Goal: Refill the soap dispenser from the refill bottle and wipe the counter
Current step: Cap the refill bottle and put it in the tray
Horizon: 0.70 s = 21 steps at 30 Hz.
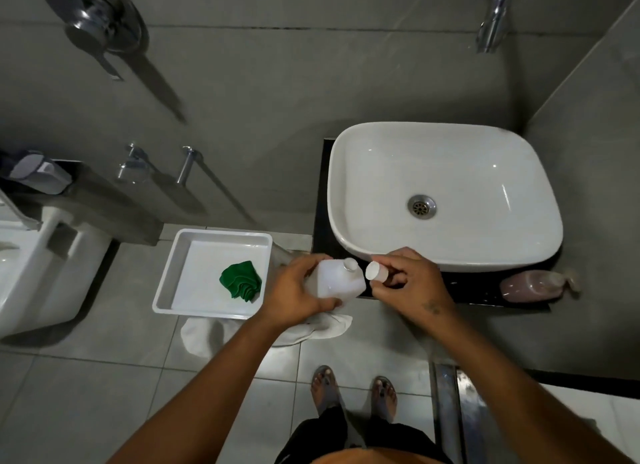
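Note:
My left hand (294,290) grips a white plastic refill bottle (337,280), tilted, its open neck pointing toward the sink. My right hand (408,283) pinches the bottle's white cap (375,271) just right of the neck, apart from it. A soap dispenser (535,285) filled with pinkish liquid lies on the black counter (478,292) at the right, in front of the white basin (446,193). A crumpled green cloth (240,280) rests in a white tray (166,283) to the left.
A white cloth (204,335) shows under the tray's near edge and beneath my left forearm. A toilet (38,266) stands at far left. The tap (493,17) juts from the wall above the basin. My feet (353,391) stand on grey floor tiles.

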Available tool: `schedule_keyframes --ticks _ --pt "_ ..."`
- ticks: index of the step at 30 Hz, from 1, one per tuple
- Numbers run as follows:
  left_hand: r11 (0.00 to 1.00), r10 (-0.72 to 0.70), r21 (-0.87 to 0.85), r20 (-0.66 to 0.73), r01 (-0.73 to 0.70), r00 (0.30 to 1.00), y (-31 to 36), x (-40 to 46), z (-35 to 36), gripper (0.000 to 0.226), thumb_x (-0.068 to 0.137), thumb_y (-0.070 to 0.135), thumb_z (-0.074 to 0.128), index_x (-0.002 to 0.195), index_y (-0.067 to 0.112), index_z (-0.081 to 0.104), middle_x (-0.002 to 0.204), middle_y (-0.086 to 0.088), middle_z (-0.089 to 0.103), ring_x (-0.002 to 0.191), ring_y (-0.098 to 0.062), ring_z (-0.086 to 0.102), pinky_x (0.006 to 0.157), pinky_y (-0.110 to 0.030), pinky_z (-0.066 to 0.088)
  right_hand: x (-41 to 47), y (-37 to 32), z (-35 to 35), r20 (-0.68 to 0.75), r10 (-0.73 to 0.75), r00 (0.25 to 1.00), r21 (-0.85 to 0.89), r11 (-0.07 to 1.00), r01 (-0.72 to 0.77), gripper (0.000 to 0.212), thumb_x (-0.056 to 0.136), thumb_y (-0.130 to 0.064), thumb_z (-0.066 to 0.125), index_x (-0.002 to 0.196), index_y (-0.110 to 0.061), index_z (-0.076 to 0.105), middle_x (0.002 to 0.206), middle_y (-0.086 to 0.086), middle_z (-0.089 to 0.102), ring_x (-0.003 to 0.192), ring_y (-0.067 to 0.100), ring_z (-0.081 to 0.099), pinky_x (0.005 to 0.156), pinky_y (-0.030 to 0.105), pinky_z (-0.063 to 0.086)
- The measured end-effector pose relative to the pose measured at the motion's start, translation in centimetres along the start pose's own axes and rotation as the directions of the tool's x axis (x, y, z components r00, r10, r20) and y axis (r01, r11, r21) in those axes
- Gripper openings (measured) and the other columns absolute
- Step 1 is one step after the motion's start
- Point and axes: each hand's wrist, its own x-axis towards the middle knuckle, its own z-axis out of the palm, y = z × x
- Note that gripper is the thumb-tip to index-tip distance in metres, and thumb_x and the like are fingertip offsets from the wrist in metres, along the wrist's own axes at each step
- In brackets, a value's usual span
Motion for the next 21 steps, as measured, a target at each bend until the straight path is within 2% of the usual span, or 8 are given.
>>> schedule_keyframes --ticks 2,5,8,11,13,15,18,21 --pt "0.999 0.028 0.032 0.027 -0.029 0.999 1.1 -0.2 0.2 0.077 0.055 0.037 0.096 0.125 0.029 0.066 0.120 0.010 0.067 0.110 -0.010 0.064 0.096 -0.035 0.055 0.3 -2.3 -2.3 0.135 -0.127 0.983 -0.119 0.983 0.143 0.043 0.070 -0.010 0.081 0.111 -0.020 0.077 0.097 -0.006 0.064 0.083 0.002 0.067 0.075 0.008 0.049" --pt "0.995 0.064 0.073 0.033 -0.066 0.997 2.5 -0.2 0.5 0.079 0.055 0.040 0.097 0.127 0.031 0.066 0.120 0.008 0.067 0.108 -0.012 0.064 0.095 -0.037 0.056 1.5 -5.4 -4.6 0.365 -0.149 0.919 -0.325 0.905 0.276 0.038 0.072 -0.028 0.071 0.110 -0.030 0.074 0.103 -0.012 0.063 0.090 0.007 0.066 0.080 0.022 0.055" --pt "0.986 0.105 0.128 0.030 -0.108 0.994 3.6 0.1 0.7 0.080 0.056 0.046 0.094 0.129 0.032 0.064 0.122 0.009 0.067 0.108 -0.010 0.064 0.095 -0.035 0.055 2.5 -7.1 -5.6 0.475 -0.167 0.864 -0.447 0.800 0.401 0.035 0.075 -0.019 0.064 0.107 -0.031 0.070 0.105 -0.017 0.062 0.090 0.008 0.064 0.078 0.033 0.056" --pt "0.977 0.124 0.173 0.027 -0.127 0.992 4.4 0.5 0.8 0.083 0.056 0.056 0.086 0.132 0.032 0.063 0.123 0.011 0.067 0.109 -0.009 0.064 0.095 -0.033 0.055 3.1 -7.6 -6.4 0.564 -0.208 0.799 -0.434 0.749 0.501 0.036 0.081 -0.013 0.067 0.113 -0.026 0.073 0.109 -0.012 0.067 0.088 0.004 0.062 0.080 0.028 0.055" --pt "0.972 0.128 0.198 0.009 -0.127 0.992 4.7 0.6 1.1 0.083 0.056 0.058 0.085 0.132 0.033 0.062 0.123 0.012 0.066 0.107 -0.008 0.063 0.093 -0.030 0.055 3.3 -7.8 -6.8 0.578 -0.199 0.792 -0.439 0.742 0.506 0.034 0.083 -0.019 0.068 0.116 -0.027 0.073 0.109 -0.010 0.067 0.085 0.003 0.062 0.080 0.024 0.055" --pt "0.972 0.128 0.202 -0.024 -0.121 0.991 5.0 0.4 1.4 0.083 0.056 0.060 0.084 0.132 0.035 0.062 0.122 0.013 0.066 0.106 -0.008 0.063 0.090 -0.025 0.054 3.4 -7.8 -7.1 0.558 -0.172 0.811 -0.485 0.725 0.488 0.031 0.082 -0.037 0.064 0.112 -0.031 0.072 0.102 -0.009 0.065 0.083 0.002 0.059 0.078 0.027 0.054" --pt "0.978 0.120 0.181 -0.078 -0.104 0.990 5.1 0.2 2.1 0.082 0.056 0.060 0.084 0.131 0.035 0.062 0.121 0.013 0.066 0.105 -0.008 0.063 0.089 -0.023 0.055 3.3 -7.6 -6.6 0.461 -0.144 0.875 -0.568 0.710 0.416 0.036 0.079 -0.064 0.048 0.082 -0.032 0.064 0.080 -0.013 0.058 0.072 0.003 0.053 0.069 0.032 0.049" --pt "0.983 0.101 0.161 -0.096 -0.085 0.990 5.2 0.0 2.7 0.083 0.054 0.058 0.086 0.130 0.035 0.063 0.119 0.013 0.067 0.104 -0.007 0.064 0.090 -0.027 0.057 3.0 -7.5 -5.8 0.315 -0.065 0.947 -0.687 0.673 0.274 0.071 0.077 -0.081 0.031 0.074 -0.019 0.065 0.072 -0.007 0.065 0.063 0.009 0.055 0.066 0.035 0.053"
